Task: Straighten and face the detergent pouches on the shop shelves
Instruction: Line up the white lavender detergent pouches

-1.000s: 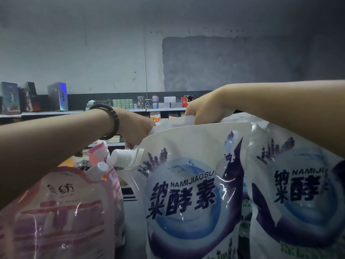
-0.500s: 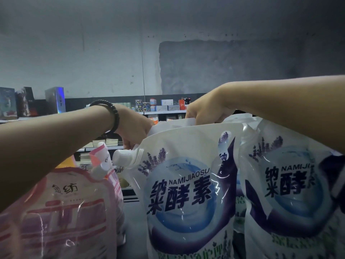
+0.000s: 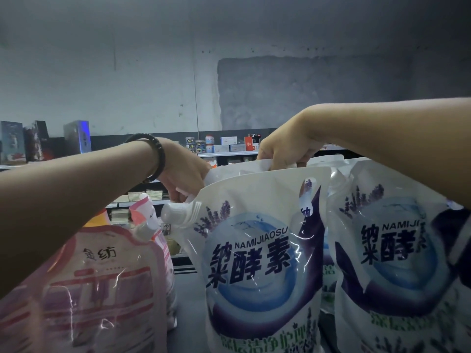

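Note:
A white and purple detergent pouch [image 3: 257, 250] stands upright in front of me, label facing me, its white spout cap [image 3: 175, 215] pointing left. My left hand [image 3: 183, 174], a dark bracelet on its wrist, grips a white pouch top just behind the front pouch's upper left corner. My right hand [image 3: 285, 151] pinches the white top edge of a pouch behind the front one. A second matching pouch [image 3: 392, 250] stands close on the right, partly under my right forearm. A pink pouch [image 3: 91, 289] stands at the lower left.
More pink pouches [image 3: 150, 215] stand behind the front pink one. A dark gap of shelf [image 3: 188, 301] separates the pink and white pouches. Far shelves [image 3: 229, 149] hold small boxes and jars, with tall dark boxes [image 3: 76, 136] at the left before a grey wall.
Both hands keep their hold on the pouch tops. The front white pouch and its neighbour have shifted slightly left and down in view as my head lifted.

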